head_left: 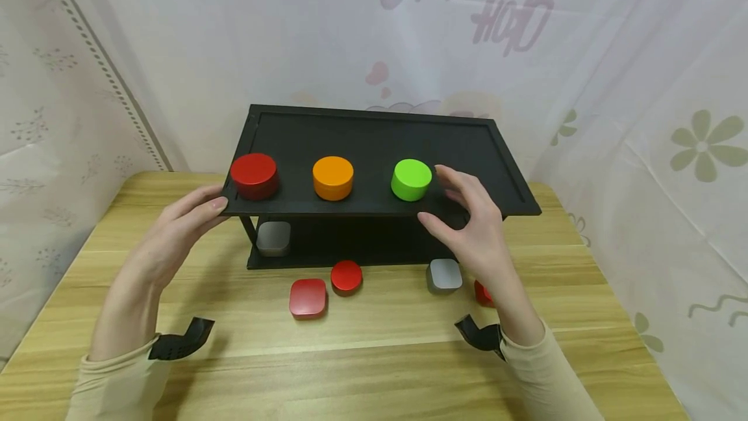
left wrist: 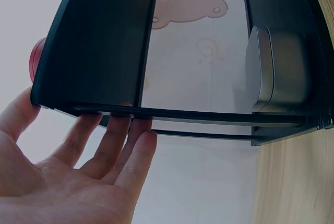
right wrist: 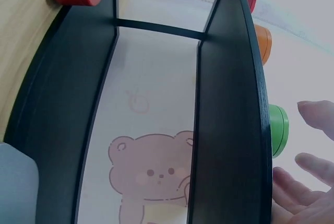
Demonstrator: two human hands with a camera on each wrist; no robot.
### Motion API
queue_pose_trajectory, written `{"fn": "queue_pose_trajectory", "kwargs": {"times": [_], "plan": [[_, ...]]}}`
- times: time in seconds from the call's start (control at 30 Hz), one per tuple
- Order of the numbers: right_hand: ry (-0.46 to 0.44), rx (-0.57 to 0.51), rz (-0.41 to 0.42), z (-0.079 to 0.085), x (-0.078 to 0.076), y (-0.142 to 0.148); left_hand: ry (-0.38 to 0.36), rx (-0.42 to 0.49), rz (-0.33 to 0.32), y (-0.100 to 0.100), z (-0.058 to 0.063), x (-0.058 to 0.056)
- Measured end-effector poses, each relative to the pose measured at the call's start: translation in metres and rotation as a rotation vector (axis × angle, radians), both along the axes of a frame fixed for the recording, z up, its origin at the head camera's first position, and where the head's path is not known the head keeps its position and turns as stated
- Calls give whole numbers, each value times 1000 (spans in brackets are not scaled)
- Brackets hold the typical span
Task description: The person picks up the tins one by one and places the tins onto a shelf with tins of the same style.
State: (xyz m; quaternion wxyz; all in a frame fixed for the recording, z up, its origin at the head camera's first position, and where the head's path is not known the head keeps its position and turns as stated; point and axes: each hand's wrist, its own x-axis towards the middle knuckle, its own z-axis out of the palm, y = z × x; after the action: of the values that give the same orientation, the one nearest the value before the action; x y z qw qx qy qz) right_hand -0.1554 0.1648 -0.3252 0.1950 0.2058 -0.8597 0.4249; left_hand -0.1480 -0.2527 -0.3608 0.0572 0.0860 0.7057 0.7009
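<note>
Your left hand (head_left: pixel 173 232) grips the shelf (head_left: pixel 374 141) by its near corner; right beside it sits the red tin (head_left: pixel 254 176), then the orange tin (head_left: pixel 333 178). The green tin (head_left: pixel 411 180) stands just left of your right hand (head_left: pixel 476 226), which is spread, holding nothing. You seem to be positioning the green tin; next probably calls for closing on it or drawing clear. Beyond that hand, the cloth (head_left: pixel 327 31) bears lettering (head_left: pixel 512 21), not surely readable.
</note>
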Motion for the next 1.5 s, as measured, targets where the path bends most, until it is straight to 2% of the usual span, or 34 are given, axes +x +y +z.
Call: {"fn": "queue_pose_trajectory", "kwargs": {"times": [0.23,0.47,0.53,0.67,0.93,1.3,1.5], "plan": [[45,-77,14,-4,10,0,-9,-16,-36,-2,1,-1],[109,-115,46,12,35,-15,-5,-7,4,-1,0,0],[138,-111,54,12,37,-17,-4,-7,7,-1,0,0],[156,-96,77,6,39,-19,-3,-4,8,-1,0,0],[137,-57,124,-3,41,-20,-10,-9,14,-1,0,0],[90,-5,141,-10,43,-26,0,-19,6,0,1,1],[52,0,152,-29,36,-25,9,-11,-1,0,1,1]]}}
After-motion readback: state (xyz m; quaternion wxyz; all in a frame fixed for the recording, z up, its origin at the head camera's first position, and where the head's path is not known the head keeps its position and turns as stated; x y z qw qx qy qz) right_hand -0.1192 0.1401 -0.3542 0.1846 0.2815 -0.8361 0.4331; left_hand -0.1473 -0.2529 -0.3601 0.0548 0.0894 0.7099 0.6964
